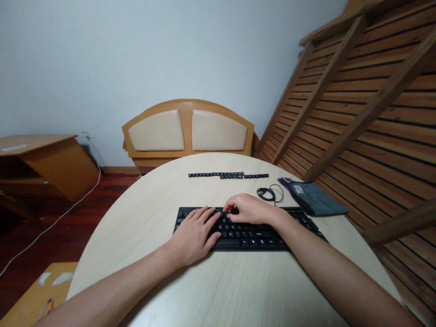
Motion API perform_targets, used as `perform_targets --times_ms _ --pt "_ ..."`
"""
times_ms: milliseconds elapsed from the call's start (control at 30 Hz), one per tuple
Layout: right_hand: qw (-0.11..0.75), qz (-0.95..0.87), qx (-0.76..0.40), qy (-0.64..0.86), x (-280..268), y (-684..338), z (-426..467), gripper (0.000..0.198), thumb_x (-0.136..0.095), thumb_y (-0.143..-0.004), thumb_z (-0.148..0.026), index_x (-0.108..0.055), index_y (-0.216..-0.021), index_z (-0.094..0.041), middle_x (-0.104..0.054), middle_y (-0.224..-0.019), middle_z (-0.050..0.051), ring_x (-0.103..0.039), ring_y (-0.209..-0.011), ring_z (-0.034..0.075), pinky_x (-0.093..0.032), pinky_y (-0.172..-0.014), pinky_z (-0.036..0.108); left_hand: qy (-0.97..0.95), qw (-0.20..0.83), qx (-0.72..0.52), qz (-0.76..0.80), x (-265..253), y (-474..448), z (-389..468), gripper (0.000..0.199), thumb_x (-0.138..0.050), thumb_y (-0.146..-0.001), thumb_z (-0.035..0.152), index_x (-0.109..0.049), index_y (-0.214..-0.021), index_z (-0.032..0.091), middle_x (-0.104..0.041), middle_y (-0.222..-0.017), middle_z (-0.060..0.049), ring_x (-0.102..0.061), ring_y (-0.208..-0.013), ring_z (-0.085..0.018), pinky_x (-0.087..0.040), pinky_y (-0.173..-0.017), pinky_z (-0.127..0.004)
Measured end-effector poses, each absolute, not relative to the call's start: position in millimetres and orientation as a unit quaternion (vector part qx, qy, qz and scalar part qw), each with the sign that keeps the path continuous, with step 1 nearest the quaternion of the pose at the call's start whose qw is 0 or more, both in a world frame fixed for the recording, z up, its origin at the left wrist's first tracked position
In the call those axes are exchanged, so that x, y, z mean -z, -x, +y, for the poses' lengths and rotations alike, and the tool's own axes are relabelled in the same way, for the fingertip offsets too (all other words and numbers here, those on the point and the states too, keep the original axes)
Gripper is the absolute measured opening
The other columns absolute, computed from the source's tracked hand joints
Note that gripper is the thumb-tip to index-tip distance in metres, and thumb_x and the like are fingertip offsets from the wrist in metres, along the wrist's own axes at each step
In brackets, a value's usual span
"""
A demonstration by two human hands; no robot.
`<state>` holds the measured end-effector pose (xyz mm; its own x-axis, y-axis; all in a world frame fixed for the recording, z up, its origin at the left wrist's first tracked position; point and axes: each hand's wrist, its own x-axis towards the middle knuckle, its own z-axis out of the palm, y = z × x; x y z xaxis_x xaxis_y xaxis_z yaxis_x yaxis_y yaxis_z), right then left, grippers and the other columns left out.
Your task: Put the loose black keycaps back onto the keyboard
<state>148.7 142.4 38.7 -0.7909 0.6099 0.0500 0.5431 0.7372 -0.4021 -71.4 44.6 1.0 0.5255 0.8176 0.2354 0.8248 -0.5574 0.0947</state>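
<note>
A black computer keyboard [260, 242] lies flat on the round pale wooden table [136, 227]. My left hand [195, 231] rests on its left part with the fingers spread over the keys. Over the upper middle rows, my right hand [248, 209] is curled, thumb and fingertips drawn into a pinch at the keys. Anything between those fingertips is too small to make out. Beyond the keyboard, several loose black keycaps [232, 175] are lined up in uneven rows. The keyboard's coiled black cable [266, 194] sits behind my right wrist.
To the right of the cable lies a dark grey cloth pouch [318, 199] with a purple edge. A headboard [187, 129] stands behind the table, and a slatted wooden frame [357, 113] leans at the right. A wooden desk [51, 163] and a white cord [73, 206] are at left.
</note>
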Motion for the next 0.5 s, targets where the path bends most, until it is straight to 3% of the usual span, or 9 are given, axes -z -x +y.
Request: perform_targets --times_ms 500 --pt "0.068 -0.938 -0.131 0.315 -39.3 -147.8 142.4 0.021 -0.062 -0.087 -0.029 -0.08 -0.097 -0.024 -0.079 -0.097 0.005 -0.071 -0.091 0.023 -0.049 -0.081 0.029 0.875 0.015 0.126 -0.468 -1.4 71.3 44.7 0.051 -0.042 -0.102 0.044 -0.046 -0.146 0.018 -0.048 -0.15 -0.012 -0.043 -0.139 -0.03 -0.036 -0.114 -0.05"
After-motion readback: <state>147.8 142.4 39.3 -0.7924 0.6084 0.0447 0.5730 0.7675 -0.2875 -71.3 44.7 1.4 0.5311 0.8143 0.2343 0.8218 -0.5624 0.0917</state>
